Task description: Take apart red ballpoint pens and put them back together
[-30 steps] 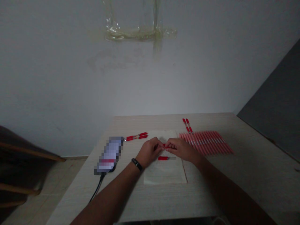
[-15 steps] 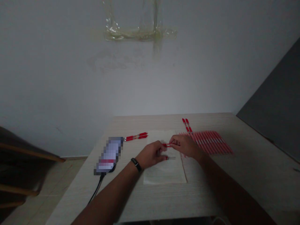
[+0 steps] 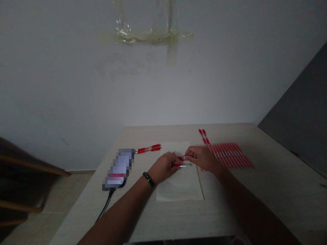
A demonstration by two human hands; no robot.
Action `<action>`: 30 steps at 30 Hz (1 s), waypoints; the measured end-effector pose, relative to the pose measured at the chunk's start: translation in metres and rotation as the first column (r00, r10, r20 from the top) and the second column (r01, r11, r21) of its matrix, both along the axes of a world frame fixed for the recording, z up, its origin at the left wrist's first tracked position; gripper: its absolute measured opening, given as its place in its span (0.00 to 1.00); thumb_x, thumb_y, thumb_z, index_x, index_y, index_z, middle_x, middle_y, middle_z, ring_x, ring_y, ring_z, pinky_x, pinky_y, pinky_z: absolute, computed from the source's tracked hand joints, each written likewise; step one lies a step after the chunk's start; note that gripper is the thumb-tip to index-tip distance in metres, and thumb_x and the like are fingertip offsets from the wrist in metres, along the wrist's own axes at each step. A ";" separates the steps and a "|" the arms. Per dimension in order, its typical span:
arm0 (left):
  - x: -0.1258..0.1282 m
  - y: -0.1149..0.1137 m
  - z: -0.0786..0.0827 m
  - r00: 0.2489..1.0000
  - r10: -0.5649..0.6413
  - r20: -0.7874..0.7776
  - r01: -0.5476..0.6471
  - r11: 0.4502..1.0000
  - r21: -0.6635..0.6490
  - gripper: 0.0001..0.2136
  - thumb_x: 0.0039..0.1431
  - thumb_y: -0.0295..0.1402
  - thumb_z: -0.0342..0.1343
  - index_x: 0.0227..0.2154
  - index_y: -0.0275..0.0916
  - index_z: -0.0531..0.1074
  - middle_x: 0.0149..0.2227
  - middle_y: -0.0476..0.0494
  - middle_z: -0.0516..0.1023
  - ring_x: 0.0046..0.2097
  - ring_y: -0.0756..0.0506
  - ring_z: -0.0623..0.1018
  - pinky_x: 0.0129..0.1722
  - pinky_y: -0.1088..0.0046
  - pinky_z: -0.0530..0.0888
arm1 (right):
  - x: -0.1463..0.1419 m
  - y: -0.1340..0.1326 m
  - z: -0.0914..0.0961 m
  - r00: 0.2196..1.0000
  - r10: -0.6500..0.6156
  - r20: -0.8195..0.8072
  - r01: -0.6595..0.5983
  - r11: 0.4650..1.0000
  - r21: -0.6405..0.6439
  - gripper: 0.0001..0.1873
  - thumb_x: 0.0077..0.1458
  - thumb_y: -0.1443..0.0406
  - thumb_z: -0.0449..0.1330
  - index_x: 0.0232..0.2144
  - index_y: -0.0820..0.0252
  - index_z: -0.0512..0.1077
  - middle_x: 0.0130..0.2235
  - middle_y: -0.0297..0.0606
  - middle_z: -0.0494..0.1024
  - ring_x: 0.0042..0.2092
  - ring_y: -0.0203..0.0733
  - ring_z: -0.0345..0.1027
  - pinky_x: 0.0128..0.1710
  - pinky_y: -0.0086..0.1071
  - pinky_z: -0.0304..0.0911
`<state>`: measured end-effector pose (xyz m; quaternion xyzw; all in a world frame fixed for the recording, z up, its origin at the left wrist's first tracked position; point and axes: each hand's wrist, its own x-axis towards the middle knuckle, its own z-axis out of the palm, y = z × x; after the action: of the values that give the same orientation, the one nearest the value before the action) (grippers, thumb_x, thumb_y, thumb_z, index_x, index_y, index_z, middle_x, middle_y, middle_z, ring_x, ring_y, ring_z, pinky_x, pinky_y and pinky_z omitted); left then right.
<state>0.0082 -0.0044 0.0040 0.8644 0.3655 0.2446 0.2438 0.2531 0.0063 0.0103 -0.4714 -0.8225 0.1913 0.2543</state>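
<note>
My left hand is closed over a white sheet, its fingers around the red end of a slim pen-like piece with a clear or silvery tip pointing right. Just above that piece, a red pen spans the gap between my two hands. The fingertips of my right hand pinch this pen's right end, while the left fingers are at its other end. My fingers hide much of both pieces.
Several red pens lie in a row on the right. Two red pens sit behind them, and two more at the left touch or nearly touch a phone with a cable. A wall rises behind the table.
The lower slim piece has moved up toward the pen between my hands, and the left thumb has drawn in. My right hand has hardly moved.
</note>
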 end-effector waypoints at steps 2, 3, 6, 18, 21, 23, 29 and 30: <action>-0.002 0.002 0.001 0.996 0.091 0.020 -0.091 0.996 0.008 0.05 0.59 0.29 0.61 0.39 0.40 0.77 0.37 0.44 0.77 0.40 0.44 0.74 0.41 0.68 0.70 | 0.000 -0.001 0.002 0.999 -0.042 -0.019 0.042 0.999 0.031 0.05 0.60 0.62 0.63 0.35 0.57 0.77 0.30 0.34 0.80 0.32 0.39 0.73 0.32 0.29 0.61; -0.003 0.003 0.002 0.992 0.121 0.027 -0.122 0.992 0.015 0.06 0.59 0.29 0.61 0.40 0.40 0.77 0.38 0.44 0.77 0.40 0.44 0.74 0.41 0.68 0.70 | 0.000 -0.002 0.003 0.997 -0.065 -0.031 0.066 0.997 0.034 0.06 0.60 0.62 0.62 0.35 0.57 0.77 0.29 0.34 0.79 0.30 0.38 0.73 0.30 0.29 0.61; -0.006 0.005 0.004 0.986 0.159 0.045 -0.160 0.986 0.038 0.08 0.61 0.30 0.60 0.43 0.40 0.77 0.39 0.43 0.77 0.40 0.44 0.74 0.41 0.67 0.69 | -0.001 -0.006 0.006 0.990 -0.112 -0.080 0.108 0.993 -0.056 0.09 0.63 0.58 0.59 0.37 0.57 0.76 0.26 0.32 0.77 0.20 0.34 0.67 0.21 0.27 0.58; -0.006 0.006 0.005 0.986 0.163 0.046 -0.166 0.984 0.069 0.08 0.62 0.30 0.60 0.43 0.41 0.79 0.38 0.43 0.78 0.40 0.44 0.74 0.41 0.68 0.69 | 0.000 -0.003 0.005 0.994 -0.088 -0.068 0.090 0.996 0.026 0.06 0.60 0.61 0.61 0.36 0.56 0.76 0.30 0.35 0.78 0.26 0.36 0.70 0.24 0.29 0.61; -0.006 0.005 0.004 0.985 0.167 0.034 -0.169 0.983 0.070 0.07 0.62 0.30 0.60 0.42 0.42 0.80 0.37 0.43 0.77 0.39 0.44 0.74 0.40 0.69 0.69 | -0.002 -0.002 0.005 0.997 -0.007 -0.071 0.011 0.998 0.059 0.05 0.59 0.65 0.62 0.38 0.57 0.77 0.35 0.37 0.80 0.33 0.39 0.73 0.33 0.30 0.65; -0.006 0.005 0.004 0.985 0.168 0.036 -0.170 0.983 0.069 0.07 0.61 0.30 0.60 0.42 0.42 0.79 0.37 0.43 0.77 0.39 0.44 0.74 0.40 0.69 0.69 | -0.003 -0.002 0.004 0.993 0.052 -0.102 -0.047 0.998 0.045 0.12 0.58 0.69 0.61 0.45 0.56 0.77 0.38 0.37 0.81 0.36 0.39 0.74 0.38 0.31 0.66; -0.005 0.005 0.004 0.982 0.177 0.067 -0.180 0.982 0.050 0.06 0.62 0.33 0.60 0.41 0.40 0.78 0.37 0.43 0.77 0.38 0.45 0.74 0.39 0.69 0.69 | -0.004 -0.003 0.002 0.992 0.013 -0.123 -0.010 1.000 0.021 0.17 0.58 0.69 0.60 0.50 0.56 0.75 0.39 0.36 0.81 0.37 0.39 0.74 0.38 0.31 0.67; -0.005 0.005 0.003 0.981 0.181 0.072 -0.184 0.982 0.046 0.06 0.62 0.32 0.60 0.41 0.40 0.78 0.37 0.43 0.77 0.38 0.45 0.74 0.39 0.69 0.70 | -0.003 -0.003 0.004 0.994 0.000 -0.113 0.002 1.000 0.020 0.16 0.59 0.69 0.60 0.49 0.56 0.75 0.38 0.36 0.81 0.36 0.39 0.74 0.37 0.31 0.67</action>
<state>0.0028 0.0008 0.0071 0.8246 0.4284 0.3043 0.2097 0.2497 0.0028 0.0138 -0.4575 -0.8085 0.2092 0.3055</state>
